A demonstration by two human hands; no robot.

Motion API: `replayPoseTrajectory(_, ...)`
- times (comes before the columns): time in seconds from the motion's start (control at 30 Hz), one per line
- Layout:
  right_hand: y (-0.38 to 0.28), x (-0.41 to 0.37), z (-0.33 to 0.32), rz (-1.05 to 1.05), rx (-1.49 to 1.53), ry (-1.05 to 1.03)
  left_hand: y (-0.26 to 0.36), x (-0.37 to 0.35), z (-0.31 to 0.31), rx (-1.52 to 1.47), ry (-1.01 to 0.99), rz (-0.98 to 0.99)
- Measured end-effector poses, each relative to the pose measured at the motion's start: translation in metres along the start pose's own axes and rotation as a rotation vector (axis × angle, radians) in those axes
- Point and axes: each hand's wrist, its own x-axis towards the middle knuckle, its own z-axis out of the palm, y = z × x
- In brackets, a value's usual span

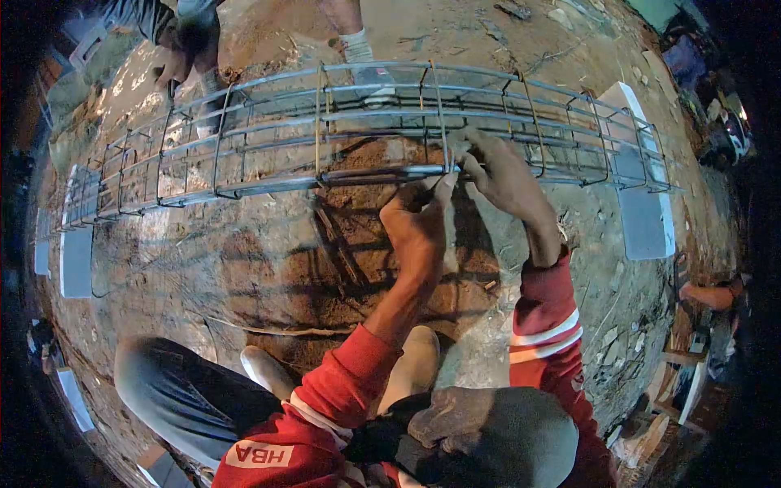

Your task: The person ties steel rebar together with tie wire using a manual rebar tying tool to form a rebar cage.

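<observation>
A long rebar cage (281, 185) of several lengthwise bars and square stirrups spans the view in front of me. Both my hands meet at its near lower bar, where an upright stirrup (442, 122) crosses it. My left hand (416, 232) comes from below, thumb and fingers pinched together at that joint. My right hand (508, 179) is just right of the stirrup, with its fingers bent inward and closed at the same spot. Whatever is between the fingertips is too small to make out.
Pale blocks stand under the cage at the left (77, 260) and right (647, 215). Brown soil (366, 268) lies beneath it. Another person's legs (195, 49) and a shoe (374, 84) are beyond the cage. Another person's arm (709, 294) shows at far right, above wooden pieces (651, 439).
</observation>
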Motion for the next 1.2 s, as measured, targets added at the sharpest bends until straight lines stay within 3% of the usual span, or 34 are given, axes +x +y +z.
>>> replayPoseTrajectory(0.03,-0.009,-0.003,0.001,-0.002,-0.003,0.006,-0.007,0.003,0.003,-0.107,-0.041,-0.159)
replayPoseTrajectory(0.1,-0.037,-0.023,0.007,0.105,0.112,0.456,-0.021,0.008,0.008,-0.309,-0.073,-0.494)
replayPoseTrajectory(0.17,-0.039,-0.054,0.018,0.145,0.010,0.511,-0.081,0.018,0.003,-0.612,-0.276,-0.673)
replayPoseTrajectory(0.2,-0.037,-0.063,0.025,0.086,-0.069,0.484,-0.050,0.017,0.001,-0.599,-0.318,-0.727)
replayPoseTrajectory(0.27,-0.030,-0.074,0.043,0.096,-0.323,0.397,-0.052,0.021,-0.001,-0.573,-0.385,-0.744)
replayPoseTrajectory(0.37,-0.020,-0.077,0.054,0.176,-0.433,0.331,-0.035,0.023,-0.010,-0.601,-0.529,-0.750)
replayPoseTrajectory(0.43,-0.022,-0.076,0.048,0.175,-0.425,0.319,-0.023,0.026,-0.013,-0.447,-0.575,-0.703)
replayPoseTrajectory(0.6,-0.013,-0.074,0.053,0.099,-0.441,0.387,-0.020,0.028,-0.009,-0.385,-0.561,-0.808)
replayPoseTrajectory(0.7,-0.028,-0.074,0.049,0.202,-0.257,0.351,-0.022,0.024,-0.007,-0.399,-0.534,-0.832)
replayPoseTrajectory(0.77,-0.038,-0.070,0.049,0.290,-0.482,0.314,-0.022,0.022,-0.006,-0.402,-0.512,-0.838)
replayPoseTrajectory(0.87,-0.052,-0.069,0.045,0.186,-0.398,0.431,-0.026,0.024,-0.005,-0.318,-0.428,-0.799)
replayPoseTrajectory(0.93,-0.058,-0.084,0.062,0.177,-0.297,0.339,-0.020,0.027,-0.004,-0.277,-0.431,-0.715)
replayPoseTrajectory(1.0,-0.095,-0.096,0.066,0.765,0.437,-0.001,-0.023,0.029,-0.005,-0.349,-0.484,-0.752)
replayPoseTrajectory(1.07,-0.103,-0.107,0.092,1.083,0.677,0.326,-0.009,0.035,-0.013,-0.474,-0.601,-0.891)
replayPoseTrajectory(1.1,-0.111,-0.119,0.088,1.085,0.674,0.319,-0.009,0.035,-0.014,-0.479,-0.596,-0.895)
replayPoseTrajectory(1.13,-0.120,-0.131,0.080,0.807,0.478,0.284,-0.008,0.037,-0.015,-0.431,-0.605,-0.894)
replayPoseTrajectory(1.2,-0.115,-0.134,0.072,0.520,0.288,0.245,-0.001,0.042,-0.017,-0.462,-0.624,-0.987)
